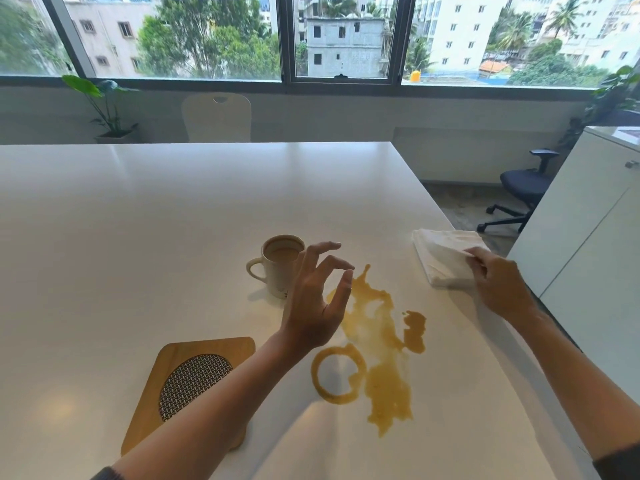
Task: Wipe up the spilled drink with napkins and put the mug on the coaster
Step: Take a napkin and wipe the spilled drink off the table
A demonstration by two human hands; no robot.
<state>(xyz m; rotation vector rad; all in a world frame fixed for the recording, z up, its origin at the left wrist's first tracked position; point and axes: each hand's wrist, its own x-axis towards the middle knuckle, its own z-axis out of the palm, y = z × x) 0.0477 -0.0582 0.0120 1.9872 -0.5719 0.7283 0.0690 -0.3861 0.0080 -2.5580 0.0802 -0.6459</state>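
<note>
A white mug with a milky brown drink stands on the white table, its handle pointing left. Right of it spreads a yellow-brown spill with a ring mark at its near left. A wooden coaster with a woven metal centre lies at the near left, partly under my left forearm. My left hand hovers just right of the mug, fingers loosely curved, holding nothing. My right hand pinches the top sheet of a white napkin stack near the table's right edge.
The table's right edge runs close to the napkin stack. A white cabinet stands to the right, with a black office chair behind it. A white chair and a potted plant sit beyond the far edge, under the windows.
</note>
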